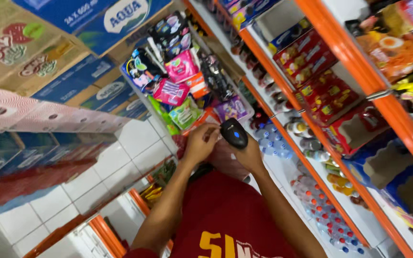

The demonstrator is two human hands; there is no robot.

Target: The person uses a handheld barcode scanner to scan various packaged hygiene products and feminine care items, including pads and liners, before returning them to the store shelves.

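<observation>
Nearest, a red printed shirt; above it the right hand grips a black handheld scanner with a blue button, the left hand pinches an orange packet — beyond, hanging sachets and orange metal shelving

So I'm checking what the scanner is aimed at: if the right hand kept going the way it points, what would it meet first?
The right hand holds a black handheld scanner pointing up toward the hanging rack. It would likely first meet the purple packet just above it, though depth is hard to judge. The left hand is beside it.
</observation>
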